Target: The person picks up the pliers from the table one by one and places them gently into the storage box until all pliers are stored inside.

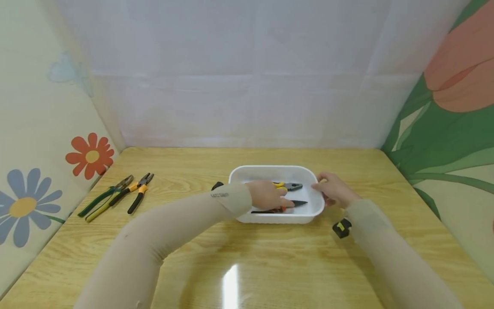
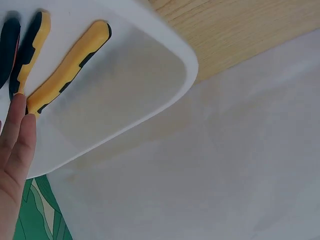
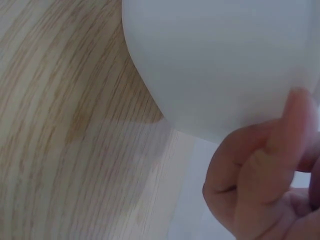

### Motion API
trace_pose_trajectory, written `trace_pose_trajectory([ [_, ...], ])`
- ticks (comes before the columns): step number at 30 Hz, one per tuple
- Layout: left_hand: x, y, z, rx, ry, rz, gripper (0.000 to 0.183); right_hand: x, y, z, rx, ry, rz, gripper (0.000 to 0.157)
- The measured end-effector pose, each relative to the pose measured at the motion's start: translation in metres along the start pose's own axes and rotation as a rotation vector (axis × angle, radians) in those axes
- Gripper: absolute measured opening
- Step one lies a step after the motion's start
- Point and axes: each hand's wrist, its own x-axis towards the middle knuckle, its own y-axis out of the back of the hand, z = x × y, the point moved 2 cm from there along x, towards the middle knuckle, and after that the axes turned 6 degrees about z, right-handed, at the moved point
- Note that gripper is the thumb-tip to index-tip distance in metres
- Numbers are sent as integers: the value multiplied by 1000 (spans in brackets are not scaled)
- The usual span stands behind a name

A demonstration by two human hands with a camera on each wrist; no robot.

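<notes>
A white plastic tray (image 1: 281,219) stands on the wooden table and holds two pairs of pliers. My left hand (image 1: 266,195) reaches over it, fingers extended. In the left wrist view, two fingertips (image 2: 30,122) touch the yellow-and-black handles of the pliers (image 2: 70,70); the grey head of this pair lies towards the tray's right end. Nearer the front wall are needle-nose pliers (image 1: 300,203) with black jaws and red-and-black handles, partly hidden under the left hand. At the tray's right end, my right hand (image 1: 336,189) pinches the rim between thumb and curled fingers (image 3: 250,175).
On the table's left side lie pliers with green and yellow-green handles (image 1: 98,201) and, beside them, pliers with orange-and-black handles (image 1: 140,193). A small black device (image 1: 341,228) is at the right wrist. White cloth (image 1: 247,107) hangs behind the table.
</notes>
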Motion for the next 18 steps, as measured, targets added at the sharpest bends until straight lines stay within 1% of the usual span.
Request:
trace_pose_trajectory([
  [2, -2, 0, 0, -5, 13, 22, 46, 0, 0, -1, -7, -4, 0, 17],
  [4, -6, -1, -1, -49, 56, 36, 42, 0, 0, -1, -17, -7, 1, 17],
  [9, -16, -6, -3, -99, 131, 93, 37, -2, 1, -2, -24, -17, 2, 16],
  [11, -22, -6, -3, -76, 131, 126, 37, -2, 1, -3, -23, -20, 2, 16],
  [15, -34, -2, -4, -112, 165, 177, 39, -3, 0, -3, -19, -17, 2, 15],
  [18, -41, 0, -5, -104, 183, 222, 41, -3, -1, -2, -9, -1, 2, 15],
])
